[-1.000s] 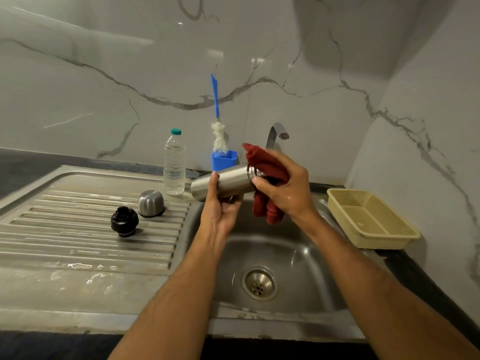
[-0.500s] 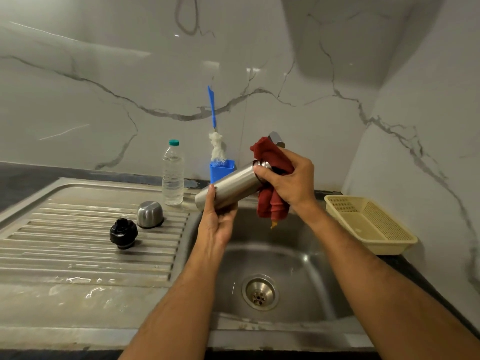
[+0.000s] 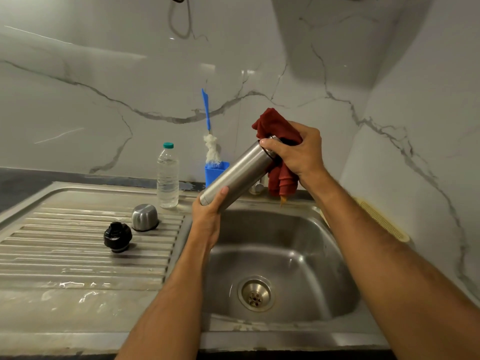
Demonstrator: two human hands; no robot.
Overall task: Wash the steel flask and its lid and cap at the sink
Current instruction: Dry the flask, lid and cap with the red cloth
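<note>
Raised since before, mouth end at 1 o'clock — cylindrical steel flask (image 3: 235,173); my left hand (image 3: 210,214) grips its base, right hand (image 3: 298,154) pinches dark red cloth (image 3: 279,152) on mouth.

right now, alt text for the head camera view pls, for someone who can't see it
Over a steel sink, the left hand holds a tilted steel flask while the right hand presses a red cloth to its mouth. A black lid and steel cap sit on the drainboard.

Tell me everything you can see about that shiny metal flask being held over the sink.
The steel flask is a plain brushed-metal cylinder, uncapped, tilted with its mouth up to the right, above the sink. The left hand grips its base; the right hand presses a red cloth around its mouth. Its inside cannot be seen.
</note>
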